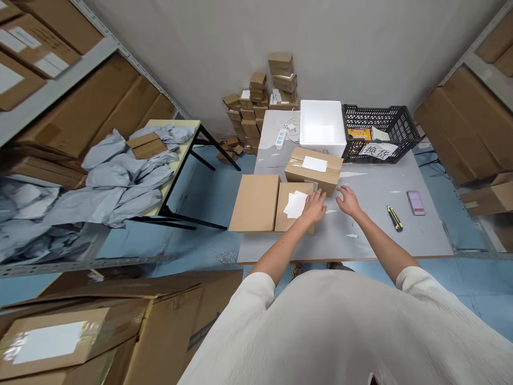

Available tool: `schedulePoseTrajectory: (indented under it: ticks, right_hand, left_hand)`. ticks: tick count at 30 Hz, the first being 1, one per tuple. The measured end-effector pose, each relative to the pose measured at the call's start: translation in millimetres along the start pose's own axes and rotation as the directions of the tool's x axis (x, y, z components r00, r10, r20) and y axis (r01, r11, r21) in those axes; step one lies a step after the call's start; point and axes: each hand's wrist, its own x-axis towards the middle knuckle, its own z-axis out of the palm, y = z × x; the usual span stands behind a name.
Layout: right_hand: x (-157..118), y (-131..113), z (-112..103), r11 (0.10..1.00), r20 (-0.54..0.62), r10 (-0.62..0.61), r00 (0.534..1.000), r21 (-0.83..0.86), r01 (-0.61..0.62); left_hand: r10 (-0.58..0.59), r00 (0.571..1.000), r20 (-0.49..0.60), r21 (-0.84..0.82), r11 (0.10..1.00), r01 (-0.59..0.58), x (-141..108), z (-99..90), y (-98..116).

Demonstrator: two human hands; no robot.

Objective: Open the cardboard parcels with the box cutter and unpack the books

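Note:
My left hand (315, 206) rests with fingers spread at the right edge of a small carton (284, 216), beside white paper slips (295, 204) lying on its top. My right hand (348, 201) is just right of a taped carton (295, 166), fingers apart and holding nothing; whether its fingertips touch the carton is unclear. A white label (315, 163) sits on that taped carton. To the left, a larger plain carton (255, 203) stands against the small one.
On the grey table (372, 235) are a yellow-black cutter (394, 218), a phone (416, 203), a white foam box (323, 125), a black crate (401, 131) and a power strip (281, 139). Grey parcels (120, 182) cover a side table. Stacked boxes (250, 115) stand by the wall.

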Motion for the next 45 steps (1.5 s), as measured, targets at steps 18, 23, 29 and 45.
schedulePoseTrajectory:
  ticks: [18, 23, 29, 45]
  right_hand:
    - [173.8, 60.4, -10.9, 0.977, 0.121, -0.192, 0.974, 0.12, 0.177]
    - [176.7, 66.5, -5.1, 0.963, 0.142, -0.226, 0.964, 0.179, 0.199]
    - [168.6, 78.0, -4.7, 0.923, 0.064, -0.239, 0.969, 0.326, 0.206]
    - [126.6, 107.5, -35.6, 0.972, -0.042, -0.127, 0.991, 0.194, 0.132]
  left_hand:
    - [-0.339, 0.918, -0.207, 0.035, 0.935, 0.353, 114.3, 19.7, 43.9]
    - [-0.365, 0.913, -0.182, 0.074, 0.921, 0.383, 118.7, 20.3, 51.2]
    - [-0.33, 0.935, -0.128, 0.102, 0.934, 0.344, 115.7, 19.4, 56.7]
    - [-0.231, 0.963, -0.137, -0.034, 0.973, 0.229, 107.0, 57.8, 88.1]
